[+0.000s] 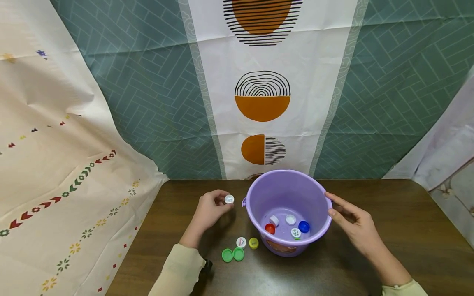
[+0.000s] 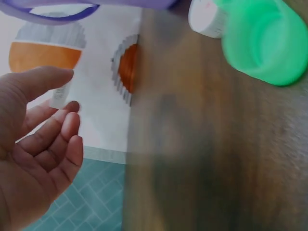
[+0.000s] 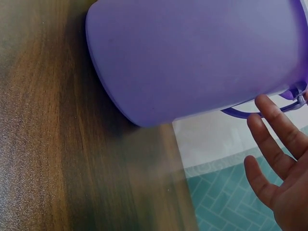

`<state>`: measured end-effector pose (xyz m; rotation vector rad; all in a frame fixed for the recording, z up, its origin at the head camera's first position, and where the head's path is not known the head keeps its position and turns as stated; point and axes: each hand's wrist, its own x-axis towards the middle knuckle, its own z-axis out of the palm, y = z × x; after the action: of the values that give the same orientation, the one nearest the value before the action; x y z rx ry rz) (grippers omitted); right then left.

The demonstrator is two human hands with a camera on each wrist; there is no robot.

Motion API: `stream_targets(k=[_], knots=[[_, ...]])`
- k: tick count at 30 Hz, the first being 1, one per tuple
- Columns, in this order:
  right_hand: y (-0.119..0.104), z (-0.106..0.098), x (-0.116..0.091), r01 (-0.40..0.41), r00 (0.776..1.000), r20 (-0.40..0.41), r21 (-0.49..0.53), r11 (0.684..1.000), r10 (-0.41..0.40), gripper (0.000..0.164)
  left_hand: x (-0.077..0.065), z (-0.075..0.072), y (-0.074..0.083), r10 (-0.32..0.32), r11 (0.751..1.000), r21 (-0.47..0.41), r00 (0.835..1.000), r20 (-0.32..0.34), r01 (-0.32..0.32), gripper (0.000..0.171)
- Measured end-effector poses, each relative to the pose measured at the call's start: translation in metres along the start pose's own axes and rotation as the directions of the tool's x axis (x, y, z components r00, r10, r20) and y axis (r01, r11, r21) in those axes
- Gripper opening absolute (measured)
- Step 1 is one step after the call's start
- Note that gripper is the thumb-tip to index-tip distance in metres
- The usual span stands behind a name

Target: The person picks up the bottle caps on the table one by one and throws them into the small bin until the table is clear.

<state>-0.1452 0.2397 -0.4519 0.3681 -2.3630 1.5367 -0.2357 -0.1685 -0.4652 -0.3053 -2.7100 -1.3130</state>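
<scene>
My left hand [image 1: 211, 209] pinches a white bottle cap [image 1: 229, 199] between thumb and fingers, left of the bucket and above the table. In the left wrist view, the cap [image 2: 59, 97] shows edge-on by the thumb. A purple bucket [image 1: 255, 224] stands upright with several bottle caps inside, among them a blue cap [image 1: 304, 226] and a red cap [image 1: 270, 228]. My right hand [image 1: 353, 226] touches the bucket's right rim with thumb and forefinger; its other fingers extend beside the wall in the right wrist view. Two green caps [image 1: 227, 255], a white cap [image 1: 241, 242] and a yellow cap [image 1: 253, 243] lie beside the bucket.
The brown wooden table [image 1: 148, 246] ends at a patterned cloth [image 1: 140, 123] hanging behind it. A cream cloth [image 1: 44, 164] hangs along the left side. The bucket's purple handle [image 3: 240, 113] hangs on its far side in the right wrist view.
</scene>
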Motion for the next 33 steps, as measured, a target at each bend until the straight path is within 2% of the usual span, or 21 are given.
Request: stream_targets(k=[3,7,9,11,15,23,33], knots=[[-0.001,0.000,-0.001,-0.008,1.000,-0.002,-0.008,1.000,0.008,0.048,0.002,-0.004,0.006,0.013,0.998,-0.064,0.997,-0.082,-0.018,0.024],[-0.001,0.001,-0.002,-0.021,1.000,-0.002,-0.024,0.999,0.021,0.048,-0.001,-0.015,0.030,0.010,0.985,-0.167,0.987,-0.163,-0.038,0.026],[-0.001,0.001,-0.002,-0.022,1.000,-0.002,-0.023,0.999,0.022,0.048,-0.004,-0.022,0.044,0.002,0.975,-0.218,0.984,-0.180,-0.042,0.027],[-0.001,0.001,-0.002,-0.021,1.000,-0.001,-0.018,1.000,0.021,0.048,-0.006,-0.028,0.054,-0.006,0.964,-0.262,0.983,-0.182,-0.043,0.029],[-0.002,0.000,-0.001,-0.013,1.000,0.003,0.000,1.000,0.013,0.048,-0.005,-0.033,0.062,-0.009,0.950,-0.310,0.986,-0.165,-0.044,0.031],[-0.002,0.001,0.000,-0.020,1.000,0.006,-0.007,1.000,0.020,0.048,0.000,-0.033,0.078,0.023,0.920,-0.385,0.989,-0.144,-0.077,0.032],[-0.002,-0.001,0.000,-0.005,1.000,0.010,0.000,1.000,0.005,0.048,0.000,-0.032,0.106,0.047,0.889,-0.445,0.989,-0.140,-0.105,0.031]])
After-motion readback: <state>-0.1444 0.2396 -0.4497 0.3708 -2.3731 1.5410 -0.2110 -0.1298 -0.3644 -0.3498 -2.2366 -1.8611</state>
